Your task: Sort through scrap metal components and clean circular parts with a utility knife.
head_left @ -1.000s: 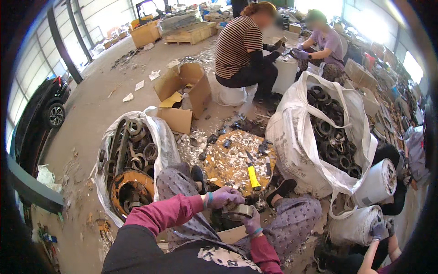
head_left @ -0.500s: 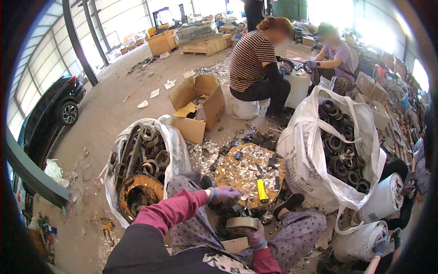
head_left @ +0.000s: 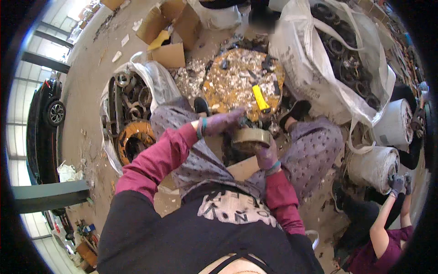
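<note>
My right hand [head_left: 268, 157], in a purplish glove, grips a wide metal ring [head_left: 251, 137] by its right side, above my lap. My left hand [head_left: 223, 123], gloved alike, is at the ring's upper left with its fingers stretched out; whether they touch it is unclear. Just beyond is a round, worn yellowish-brown work block [head_left: 216, 93] strewn with pale chips and dark scraps. On it lies a yellow-handled knife [head_left: 261, 98], its handle toward me. A dark tool or strip [head_left: 276, 87] lies beside the knife.
White bulk bags with metal rings stand at left [head_left: 166, 84] and right [head_left: 296, 55]. An open cardboard box [head_left: 185, 27] stands at the far left. White buckets [head_left: 373, 169] are at right, beside a co-worker's gloved hands [head_left: 398, 182]. A dark car [head_left: 43, 132] stands far left.
The view has tilted downward. My left hand has come over to the ring, its fingers straightened. My right hand keeps the ring, now lifted closer to the block.
</note>
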`<control>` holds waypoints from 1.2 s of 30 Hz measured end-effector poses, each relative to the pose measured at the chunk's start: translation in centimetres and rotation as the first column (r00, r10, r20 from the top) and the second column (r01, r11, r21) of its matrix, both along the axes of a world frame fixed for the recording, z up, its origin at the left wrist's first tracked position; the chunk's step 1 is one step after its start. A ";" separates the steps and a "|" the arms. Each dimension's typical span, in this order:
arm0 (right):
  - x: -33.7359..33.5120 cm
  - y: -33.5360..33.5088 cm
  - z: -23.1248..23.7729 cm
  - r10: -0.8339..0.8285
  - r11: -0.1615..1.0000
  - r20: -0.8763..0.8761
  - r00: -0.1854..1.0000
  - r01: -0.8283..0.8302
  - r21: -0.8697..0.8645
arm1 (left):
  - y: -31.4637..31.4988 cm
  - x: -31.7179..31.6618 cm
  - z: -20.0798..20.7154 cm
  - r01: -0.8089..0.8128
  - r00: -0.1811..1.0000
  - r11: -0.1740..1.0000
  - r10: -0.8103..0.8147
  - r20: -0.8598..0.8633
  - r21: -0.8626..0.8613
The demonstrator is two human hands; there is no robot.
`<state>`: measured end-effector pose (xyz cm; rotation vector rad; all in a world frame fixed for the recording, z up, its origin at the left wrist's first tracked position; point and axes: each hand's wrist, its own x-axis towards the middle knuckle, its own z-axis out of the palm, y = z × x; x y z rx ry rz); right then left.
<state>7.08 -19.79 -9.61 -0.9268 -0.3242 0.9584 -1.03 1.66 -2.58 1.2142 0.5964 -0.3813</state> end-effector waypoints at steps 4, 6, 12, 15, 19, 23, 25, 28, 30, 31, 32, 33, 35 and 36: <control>-0.5 0.0 -2.0 -0.003 1.000 0.126 0.992 0.005 -0.012 | 2.4 -1.2 -4.8 0.274 0.942 0.913 -0.318 0.109 0.303; -0.8 -1.3 -2.1 -0.017 0.980 0.365 0.931 0.088 -0.180 | 0.9 -0.4 -6.3 0.204 0.532 0.571 -0.746 0.400 0.795; -1.7 -1.8 -1.9 0.066 0.998 0.124 0.990 -0.063 -0.027 | -4.0 -0.7 4.9 0.397 0.909 0.912 -0.406 0.093 0.101; -1.6 -1.1 0.1 0.023 1.000 0.142 0.990 -0.021 -0.020 | -5.0 -1.3 4.4 0.214 0.942 0.966 -0.243 0.230 0.141; -1.7 0.6 -1.4 -0.229 0.973 0.166 0.959 0.229 0.020 | -5.4 -1.1 1.5 -0.027 0.985 0.996 0.011 0.172 0.091; -1.8 0.7 -0.3 0.066 0.991 0.171 0.983 -0.044 -0.129 | -5.8 -0.6 0.4 -0.241 0.970 0.874 0.206 0.128 0.422; -2.2 0.3 0.0 0.114 0.993 -0.302 0.946 -0.106 0.045 | -6.4 -0.5 0.6 -0.325 0.945 0.833 0.297 0.134 0.447; -2.8 0.5 0.6 0.114 0.993 -0.092 0.989 -0.116 -0.024 | -7.0 -0.4 -1.2 -0.413 0.902 0.769 0.419 0.103 0.488; -2.9 0.8 1.3 0.102 0.981 0.126 0.987 -0.079 -0.179 | -8.3 0.3 -1.2 -0.472 0.873 0.739 0.468 0.138 0.481; -3.0 1.0 0.5 0.096 0.981 0.126 0.987 -0.072 -0.179 | -8.5 0.8 -2.1 -0.467 0.876 0.742 0.462 0.138 0.481; -3.3 1.1 -0.7 0.042 0.963 0.277 0.960 0.036 -0.269 | -8.8 1.0 -3.8 -0.512 0.854 0.753 0.498 0.149 0.414; -3.6 1.2 -1.6 0.012 0.931 0.410 0.912 0.140 -0.338 | -9.0 0.9 -5.7 -0.554 0.828 0.752 0.542 0.145 0.356; -3.7 1.1 -1.9 -0.034 0.937 0.307 0.951 0.137 -0.320 | -9.3 1.1 -7.5 -0.569 0.818 0.755 0.560 0.130 0.326; -3.6 0.8 -2.9 -0.077 0.938 0.273 0.959 0.162 -0.306 | -10.1 1.4 -6.6 -0.592 0.805 0.762 0.577 0.138 0.261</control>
